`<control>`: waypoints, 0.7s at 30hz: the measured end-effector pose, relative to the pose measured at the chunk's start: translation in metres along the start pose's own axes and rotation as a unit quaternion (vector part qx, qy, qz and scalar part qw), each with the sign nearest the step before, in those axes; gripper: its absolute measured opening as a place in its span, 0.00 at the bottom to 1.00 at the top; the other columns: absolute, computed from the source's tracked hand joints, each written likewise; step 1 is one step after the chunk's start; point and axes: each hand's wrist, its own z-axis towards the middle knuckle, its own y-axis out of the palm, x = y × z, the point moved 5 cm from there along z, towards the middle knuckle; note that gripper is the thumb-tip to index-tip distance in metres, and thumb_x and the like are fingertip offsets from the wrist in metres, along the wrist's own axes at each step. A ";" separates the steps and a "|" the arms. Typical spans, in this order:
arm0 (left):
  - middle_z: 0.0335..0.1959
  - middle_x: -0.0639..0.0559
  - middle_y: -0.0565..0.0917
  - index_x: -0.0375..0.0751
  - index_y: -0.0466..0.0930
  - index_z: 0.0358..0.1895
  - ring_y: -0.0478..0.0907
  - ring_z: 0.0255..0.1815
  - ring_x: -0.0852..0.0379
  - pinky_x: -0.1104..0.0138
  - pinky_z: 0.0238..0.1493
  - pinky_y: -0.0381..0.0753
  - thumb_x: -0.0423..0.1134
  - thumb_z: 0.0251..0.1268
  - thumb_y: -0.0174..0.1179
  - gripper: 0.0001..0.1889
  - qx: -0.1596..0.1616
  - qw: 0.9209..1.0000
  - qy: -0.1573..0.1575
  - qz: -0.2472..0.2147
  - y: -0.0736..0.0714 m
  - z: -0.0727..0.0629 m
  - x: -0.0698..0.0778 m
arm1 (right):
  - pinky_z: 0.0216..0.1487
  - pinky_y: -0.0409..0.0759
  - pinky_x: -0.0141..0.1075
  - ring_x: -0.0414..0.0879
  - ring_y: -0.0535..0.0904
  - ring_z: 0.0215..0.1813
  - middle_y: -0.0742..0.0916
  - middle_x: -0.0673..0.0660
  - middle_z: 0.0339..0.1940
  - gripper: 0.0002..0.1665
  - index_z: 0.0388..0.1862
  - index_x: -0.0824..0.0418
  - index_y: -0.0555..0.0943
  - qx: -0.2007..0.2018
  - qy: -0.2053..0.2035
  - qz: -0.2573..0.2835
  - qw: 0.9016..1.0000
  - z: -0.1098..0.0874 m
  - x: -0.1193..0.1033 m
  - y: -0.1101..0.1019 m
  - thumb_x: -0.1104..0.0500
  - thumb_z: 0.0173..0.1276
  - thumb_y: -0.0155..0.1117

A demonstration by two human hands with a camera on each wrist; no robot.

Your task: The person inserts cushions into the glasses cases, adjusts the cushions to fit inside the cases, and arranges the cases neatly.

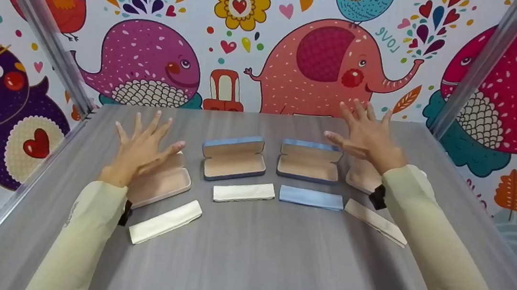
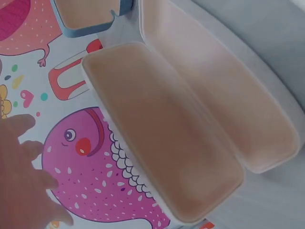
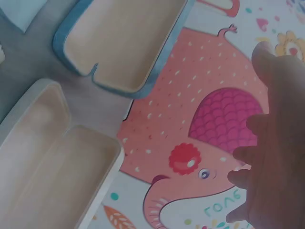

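Contact is looking like the main hazard here. At the left of the frame, a person's left grip is hanging with fingers spread wide, holding nothing and hiding part of a pinkish case; at the upper right, the right grip is hanging just as widely spread and bare, partly covering a pale case. Near the centre, a left blue case and a right blue case are standing open. Below the cases in the frame, a cream cloth, a white cloth, a light blue cloth and a beige cloth are lying folded on the bench. If a grip is dropping too low, its fingers could be catching an upright part such as the left blue case's lid, tipping that case or closing it. At the right, the right sleeve is lying near the beige cloth's lower end in the picture, so a low sweep could be dragging it askew. The cloths are seeming soft, so a pinch taking only one layer could be unfolding them.
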 end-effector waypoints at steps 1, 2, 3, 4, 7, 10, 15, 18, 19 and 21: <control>0.83 0.38 0.39 0.45 0.47 0.81 0.27 0.79 0.23 0.23 0.65 0.17 0.74 0.71 0.36 0.47 0.003 1.000 0.002 -0.001 0.000 -0.003 0.001 | 0.72 0.24 0.74 0.68 0.36 0.83 0.46 0.63 0.85 0.57 0.84 0.50 0.42 0.004 -0.003 -0.001 1.000 -0.001 -0.002 -0.001 0.23 0.67 0.43; 0.83 0.37 0.40 0.44 0.48 0.81 0.29 0.79 0.23 0.23 0.65 0.18 0.74 0.71 0.36 0.47 0.006 1.000 0.005 -0.002 0.000 -0.005 0.001 | 0.73 0.25 0.74 0.68 0.36 0.83 0.46 0.63 0.85 0.57 0.84 0.50 0.42 0.007 -0.007 -0.002 1.000 -0.001 -0.004 -0.001 0.23 0.67 0.43; 0.82 0.37 0.41 0.44 0.49 0.80 0.30 0.79 0.23 0.23 0.66 0.19 0.74 0.71 0.37 0.46 0.007 1.000 0.007 -0.003 0.001 -0.008 0.002 | 0.73 0.27 0.75 0.68 0.37 0.83 0.47 0.64 0.84 0.56 0.84 0.50 0.43 0.011 -0.012 -0.002 1.000 -0.002 -0.006 -0.001 0.23 0.67 0.43; 0.82 0.37 0.43 0.43 0.50 0.80 0.32 0.79 0.23 0.23 0.66 0.20 0.73 0.71 0.37 0.46 0.009 1.000 0.010 -0.003 0.001 -0.011 0.003 | 0.73 0.28 0.75 0.68 0.38 0.83 0.48 0.64 0.84 0.56 0.84 0.50 0.43 0.014 -0.016 0.000 1.000 -0.003 -0.009 -0.002 0.23 0.68 0.43; 0.82 0.36 0.46 0.42 0.53 0.79 0.36 0.80 0.24 0.24 0.68 0.23 0.71 0.72 0.39 0.44 0.011 1.000 0.015 -0.005 0.003 -0.021 0.007 | 0.74 0.32 0.75 0.67 0.41 0.83 0.51 0.65 0.84 0.54 0.84 0.50 0.45 0.022 -0.029 0.011 0.999 -0.006 -0.017 -0.002 0.25 0.69 0.44; 0.82 0.37 0.49 0.43 0.54 0.79 0.40 0.80 0.24 0.24 0.69 0.25 0.69 0.73 0.41 0.42 0.019 1.000 0.017 -0.011 0.004 -0.029 0.011 | 0.75 0.34 0.74 0.68 0.45 0.83 0.54 0.66 0.83 0.53 0.84 0.51 0.46 0.029 -0.044 0.023 0.998 -0.010 -0.026 -0.002 0.26 0.69 0.46; 0.81 0.38 0.52 0.43 0.57 0.78 0.47 0.79 0.27 0.25 0.71 0.28 0.71 0.72 0.41 0.43 0.036 0.998 0.014 -0.042 0.003 -0.044 0.016 | 0.77 0.37 0.72 0.65 0.52 0.82 0.58 0.63 0.82 0.54 0.84 0.49 0.47 0.050 -0.074 0.029 0.996 -0.017 -0.047 -0.003 0.25 0.69 0.48; 0.80 0.38 0.55 0.42 0.60 0.77 0.51 0.80 0.30 0.27 0.73 0.30 0.68 0.74 0.42 0.41 0.047 0.997 0.008 -0.065 0.002 -0.053 0.018 | 0.78 0.39 0.70 0.62 0.53 0.82 0.59 0.62 0.82 0.53 0.84 0.48 0.46 0.064 -0.094 0.033 0.993 -0.022 -0.061 -0.004 0.26 0.69 0.49; 0.80 0.38 0.56 0.42 0.61 0.77 0.52 0.80 0.31 0.28 0.74 0.30 0.66 0.74 0.44 0.39 0.052 0.996 0.007 -0.075 0.002 -0.056 0.018 | 0.78 0.39 0.70 0.62 0.54 0.82 0.59 0.62 0.82 0.53 0.83 0.49 0.46 0.069 -0.102 0.035 0.992 -0.023 -0.065 -0.004 0.27 0.70 0.49; 0.79 0.38 0.59 0.41 0.62 0.76 0.54 0.80 0.33 0.30 0.75 0.31 0.64 0.75 0.46 0.37 0.060 0.993 0.003 -0.097 0.002 -0.061 0.019 | 0.78 0.41 0.69 0.60 0.55 0.81 0.61 0.62 0.81 0.52 0.83 0.49 0.48 0.081 -0.115 0.044 0.989 -0.026 -0.073 -0.004 0.29 0.70 0.52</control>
